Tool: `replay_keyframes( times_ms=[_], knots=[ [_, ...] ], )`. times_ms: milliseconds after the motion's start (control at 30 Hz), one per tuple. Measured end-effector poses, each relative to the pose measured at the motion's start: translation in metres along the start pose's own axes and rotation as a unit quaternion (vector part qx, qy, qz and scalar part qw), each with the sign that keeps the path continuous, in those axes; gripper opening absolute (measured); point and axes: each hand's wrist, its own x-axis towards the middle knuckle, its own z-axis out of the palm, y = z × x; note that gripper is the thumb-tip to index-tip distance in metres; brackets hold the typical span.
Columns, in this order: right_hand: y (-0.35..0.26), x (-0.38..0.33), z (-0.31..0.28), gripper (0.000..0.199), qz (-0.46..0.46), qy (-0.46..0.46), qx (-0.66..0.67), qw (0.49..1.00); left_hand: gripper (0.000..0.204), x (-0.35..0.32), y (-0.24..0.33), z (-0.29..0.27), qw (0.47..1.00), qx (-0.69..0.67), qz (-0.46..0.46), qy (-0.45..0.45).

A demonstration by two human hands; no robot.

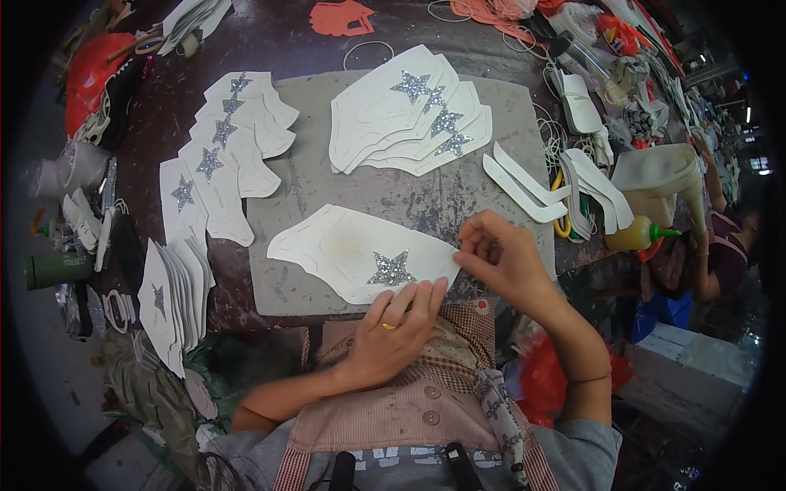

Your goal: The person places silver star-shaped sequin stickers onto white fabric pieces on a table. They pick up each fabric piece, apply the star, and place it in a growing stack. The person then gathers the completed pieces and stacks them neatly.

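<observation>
A white curved shoe panel (348,250) with a silver glitter star (390,269) lies on the grey work mat (483,119) at the table's near edge. My left hand (399,327), with a gold ring on one finger, presses its fingertips on the panel's lower edge just below the star. My right hand (501,255) pinches the panel's right end between thumb and fingers.
A fanned stack of white starred panels (409,114) lies at the mat's far side. A row of starred panels (217,159) and an upright stack (170,303) sit at the left. White strips (524,186), a yellow glue bottle (639,237) and another person (720,245) are at the right.
</observation>
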Motion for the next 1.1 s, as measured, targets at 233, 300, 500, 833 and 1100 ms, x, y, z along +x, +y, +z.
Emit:
replay_keyframes(
  times_ms=[233,300,500,833,1100],
  knots=[
    [-0.028,-0.001,-0.026,0.017,-0.140,0.042,-0.054,0.988,0.051,0.064,-0.058,-0.026,0.958,-0.286,-0.021,-0.016],
    [-0.011,-0.009,0.001,0.013,-0.155,0.023,-0.009,0.988,0.046,0.080,-0.079,-0.035,0.977,-0.212,-0.013,0.007],
    [0.025,0.017,-0.016,0.019,-0.155,0.320,-0.099,0.929,0.039,0.043,-0.095,-0.053,0.983,-0.158,0.082,0.046],
    [0.049,0.023,-0.005,0.028,-0.188,0.318,-0.272,0.889,0.031,-0.136,-0.215,-0.165,0.888,0.018,-0.439,0.137],
    [0.029,0.000,-0.032,0.015,-0.120,0.380,-0.162,0.903,0.037,0.036,-0.162,-0.121,0.959,-0.167,-0.199,0.111]
  ],
)
